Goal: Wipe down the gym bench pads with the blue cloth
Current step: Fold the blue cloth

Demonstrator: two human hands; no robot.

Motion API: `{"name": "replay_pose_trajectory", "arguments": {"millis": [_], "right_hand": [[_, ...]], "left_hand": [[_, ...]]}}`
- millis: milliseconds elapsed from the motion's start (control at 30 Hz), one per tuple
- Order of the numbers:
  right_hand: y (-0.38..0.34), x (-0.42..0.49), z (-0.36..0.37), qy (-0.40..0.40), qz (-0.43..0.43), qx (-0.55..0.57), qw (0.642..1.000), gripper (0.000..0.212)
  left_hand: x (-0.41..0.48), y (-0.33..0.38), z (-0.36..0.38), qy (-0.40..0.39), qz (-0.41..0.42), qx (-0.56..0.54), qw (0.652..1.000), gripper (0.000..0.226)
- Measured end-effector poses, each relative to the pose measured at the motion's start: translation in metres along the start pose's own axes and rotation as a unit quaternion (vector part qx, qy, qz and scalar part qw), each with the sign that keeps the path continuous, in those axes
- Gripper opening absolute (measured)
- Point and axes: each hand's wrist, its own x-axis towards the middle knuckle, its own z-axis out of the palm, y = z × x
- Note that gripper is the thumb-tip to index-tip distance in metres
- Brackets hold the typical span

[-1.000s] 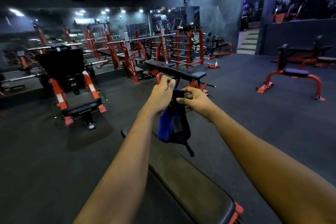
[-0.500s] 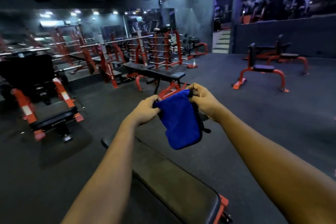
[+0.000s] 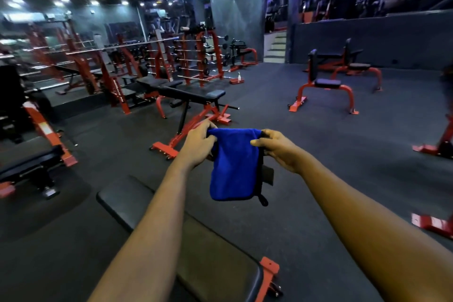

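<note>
Hanging above the bench pad (image 3: 220, 260) at lower centre, the blue cloth (image 3: 235, 164) is pinched at its top corners by the left hand (image 3: 199, 144) and right hand (image 3: 277, 149).
Soft, light and limp, it is judged best folded flat under one palm; a second bench (image 3: 193, 94) is seen beyond.

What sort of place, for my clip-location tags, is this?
A gym, likely its free-weights floor: a padded bench on a red frame, a rack of barbells and a wall mirror.
</note>
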Motion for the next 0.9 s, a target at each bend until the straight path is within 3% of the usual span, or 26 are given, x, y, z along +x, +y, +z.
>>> {"name": "replay_pose_trajectory", "arguments": {"millis": [100, 367, 533, 700, 900], "right_hand": [[0.013, 0.03, -0.017, -0.104, 0.016, -0.061, 0.993, 0.042], [0.05, 0.122, -0.012, -0.171, 0.035, -0.123, 0.977, 0.016], [0.076, 0.196, 0.02, -0.188, 0.057, -0.117, 0.974, 0.028], [0.11, 0.285, 0.056, -0.203, 0.062, -0.159, 0.964, 0.023], [0.143, 0.383, 0.093, -0.185, 0.078, -0.196, 0.96, 0.021]], "left_hand": [[0.023, -0.006, 0.024, 0.017, -0.026, 0.007, 0.999, 0.017], [0.054, -0.065, 0.044, 0.08, -0.13, 0.083, 0.985, 0.022], [0.081, -0.126, 0.041, 0.124, -0.168, 0.111, 0.972, 0.02], [0.109, -0.204, 0.026, 0.222, -0.239, 0.092, 0.941, 0.012], [0.143, -0.275, 0.012, 0.274, -0.306, 0.102, 0.906, 0.012]]}}
